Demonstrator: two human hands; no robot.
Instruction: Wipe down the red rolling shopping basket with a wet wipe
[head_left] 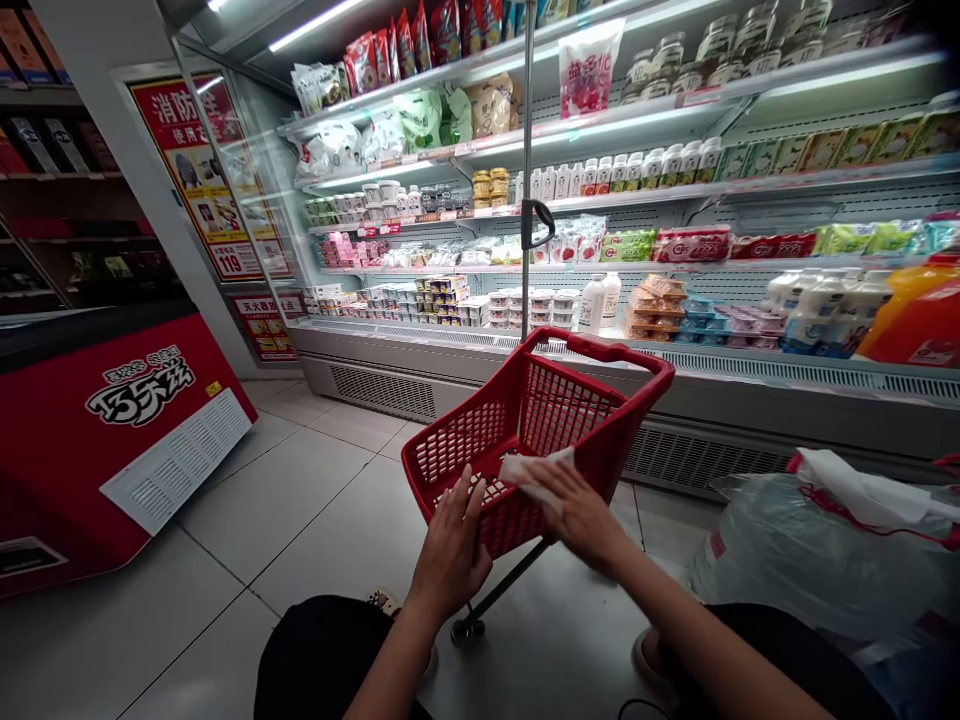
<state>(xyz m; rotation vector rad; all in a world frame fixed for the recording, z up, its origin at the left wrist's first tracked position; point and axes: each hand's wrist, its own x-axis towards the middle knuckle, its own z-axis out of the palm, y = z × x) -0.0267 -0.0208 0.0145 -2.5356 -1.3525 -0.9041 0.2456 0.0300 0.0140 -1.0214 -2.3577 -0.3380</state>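
Fingers of the left hand (450, 545) stretch forward, nearly straight and close together, thumb low toward the right; that hand is open, at the near rim of a red shopping cart (613, 440). The right hand (581, 510) comes in from the right, its fingers reaching left and flattened over a white cloth (517, 468), which it holds at the rim; its thumb is hidden. The cloth runs roughly left to right, one end poking out past the fingertips. The cart stands on the tiled floor (315, 520), in front of a chilled display shelf (382, 390). Its basket runs lengthwise away from the person and to the right, the handle (600, 350) at the far, higher end.
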